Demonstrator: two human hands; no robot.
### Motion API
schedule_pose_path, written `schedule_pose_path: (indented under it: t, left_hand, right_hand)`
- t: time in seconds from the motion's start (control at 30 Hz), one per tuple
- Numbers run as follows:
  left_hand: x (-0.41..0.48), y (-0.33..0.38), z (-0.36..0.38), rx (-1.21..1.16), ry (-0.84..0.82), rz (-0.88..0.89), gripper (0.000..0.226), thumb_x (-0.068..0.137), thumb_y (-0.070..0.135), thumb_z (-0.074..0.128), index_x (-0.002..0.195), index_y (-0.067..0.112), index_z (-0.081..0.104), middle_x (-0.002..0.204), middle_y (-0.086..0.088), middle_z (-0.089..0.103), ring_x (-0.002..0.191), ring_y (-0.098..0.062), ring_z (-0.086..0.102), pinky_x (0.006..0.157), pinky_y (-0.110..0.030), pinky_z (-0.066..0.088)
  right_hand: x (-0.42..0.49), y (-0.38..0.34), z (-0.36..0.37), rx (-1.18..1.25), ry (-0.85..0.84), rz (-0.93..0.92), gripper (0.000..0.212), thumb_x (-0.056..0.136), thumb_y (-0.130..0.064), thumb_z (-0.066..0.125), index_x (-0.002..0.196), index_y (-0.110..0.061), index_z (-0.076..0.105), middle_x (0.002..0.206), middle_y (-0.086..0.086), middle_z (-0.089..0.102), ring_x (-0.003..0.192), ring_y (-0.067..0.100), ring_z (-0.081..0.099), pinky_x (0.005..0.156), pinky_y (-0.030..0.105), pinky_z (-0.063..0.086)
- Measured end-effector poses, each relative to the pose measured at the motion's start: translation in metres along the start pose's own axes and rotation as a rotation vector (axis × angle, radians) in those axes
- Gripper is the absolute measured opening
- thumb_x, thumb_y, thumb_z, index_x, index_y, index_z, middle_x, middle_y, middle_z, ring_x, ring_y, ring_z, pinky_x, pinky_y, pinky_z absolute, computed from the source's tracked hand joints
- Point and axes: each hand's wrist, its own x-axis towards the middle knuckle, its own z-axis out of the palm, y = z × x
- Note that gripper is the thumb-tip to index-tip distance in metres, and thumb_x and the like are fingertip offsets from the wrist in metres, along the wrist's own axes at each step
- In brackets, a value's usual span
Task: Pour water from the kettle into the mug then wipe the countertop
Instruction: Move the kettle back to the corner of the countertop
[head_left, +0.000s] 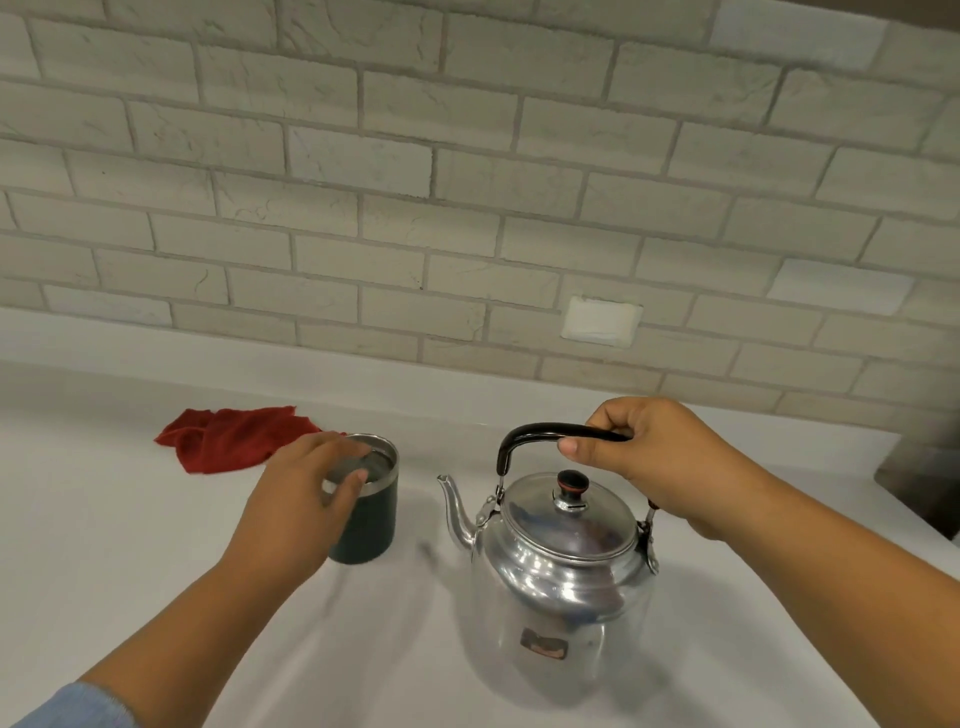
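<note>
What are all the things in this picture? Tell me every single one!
wall: 1, pale brick, at the back
countertop: 1, white, in front of the wall
wall plate: 1, cream, on the wall
mug: 1, dark with a metal rim, on the countertop
kettle: 1, shiny silver with a black handle, right of the mug
cloth: 1, red, crumpled behind the mug
dark object: 1, right edge, cut off, unclear
left hand: 1, at the mug's rim, blurred
right hand: 1, grips the kettle's handle
sleeve: 1, blue, bottom left corner
</note>
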Motion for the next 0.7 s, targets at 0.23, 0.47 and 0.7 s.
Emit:
schedule_pose_path:
  t: [0.23,0.47,0.7]
  left_hand:
    - [-0.032,0.053,0.05,-0.084,-0.276,0.113,0.024,0.085,0.035,0.061,0.108,0.042,0.059,0.113,0.022,0.054,0.104,0.0,0.051,0.09,-0.015,0.037]
    - [-0.046,0.104,0.11,-0.11,-0.402,0.066,0.02,0.087,0.041,0.056,0.105,0.048,0.057,0.113,0.029,0.053,0.106,0.002,0.053,0.087,-0.015,0.039]
    - [-0.055,0.154,0.176,-0.062,-0.477,0.054,0.02,0.088,0.039,0.054,0.107,0.045,0.057,0.115,0.028,0.053,0.106,0.005,0.05,0.084,-0.012,0.034]
  right_hand:
    - [-0.017,0.045,-0.052,0.056,0.03,0.002,0.024,0.073,-0.036,0.077,0.063,-0.019,0.063,0.045,-0.013,0.045,0.038,0.002,0.036,0.037,0.011,0.029]
    - [-0.024,0.106,-0.121,0.074,0.097,0.061,0.025,0.07,-0.036,0.078,0.067,-0.015,0.065,0.047,-0.014,0.049,0.039,0.0,0.039,0.04,0.011,0.031]
    - [-0.02,0.179,-0.196,0.106,0.179,0.135,0.024,0.068,-0.036,0.08,0.069,-0.016,0.068,0.053,-0.014,0.058,0.049,-0.001,0.051,0.053,0.022,0.033]
